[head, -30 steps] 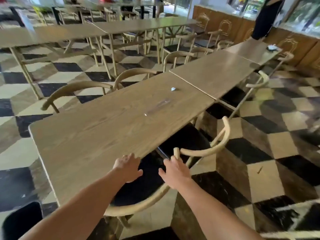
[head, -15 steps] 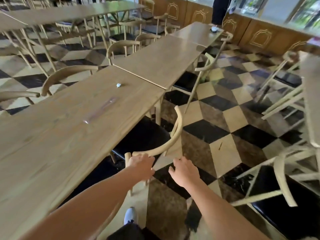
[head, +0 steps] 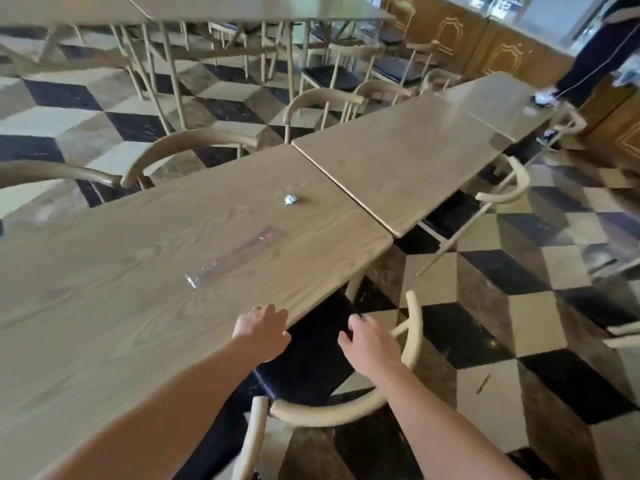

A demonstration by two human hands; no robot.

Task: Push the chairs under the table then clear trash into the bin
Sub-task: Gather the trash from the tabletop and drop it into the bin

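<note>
Fingers loose and holding nothing, my left hand (head: 261,332) sits at the table (head: 121,289) edge and my right hand (head: 367,342) hovers spread over the half-tucked chair (head: 346,415); I judge chair-pushing is in hand, so next I grip its back beneath my wrists and shove, with wrapper (head: 235,258) and paper ball (head: 291,199) waiting beyond my fingertips.

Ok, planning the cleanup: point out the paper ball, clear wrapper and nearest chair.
paper ball (head: 291,199), head view, its middle.
clear wrapper (head: 235,255), head view, mid-length.
nearest chair (head: 329,414), head view, curved back rail.
</note>
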